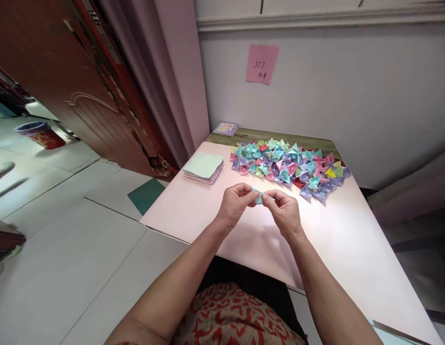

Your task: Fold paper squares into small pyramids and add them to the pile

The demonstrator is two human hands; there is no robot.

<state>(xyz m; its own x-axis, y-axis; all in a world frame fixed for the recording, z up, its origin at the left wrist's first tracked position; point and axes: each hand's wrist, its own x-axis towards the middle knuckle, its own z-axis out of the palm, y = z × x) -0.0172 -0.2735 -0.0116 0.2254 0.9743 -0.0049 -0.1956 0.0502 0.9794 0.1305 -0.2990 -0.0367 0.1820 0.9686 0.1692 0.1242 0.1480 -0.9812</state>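
Between my two hands is a small folded piece of light blue paper (258, 197), held just above the pink tabletop. My left hand (237, 202) pinches its left side with thumb and fingers. On its other side, my right hand (284, 209) grips the paper the same way. The fingers cover much of it, so its full shape is hidden. Beyond my hands lies a broad pile of folded paper shapes (285, 163) in blue, purple, pink, green, yellow and red. To the left sits a stack of square paper sheets (203, 167), pale green on top.
The table (193, 211) stands against a white wall with a pink note (262, 64) on it. A small printed pack (226, 128) rests at the far left corner. A dark green sheet (146, 195) lies on the floor, near a red door (89, 91).
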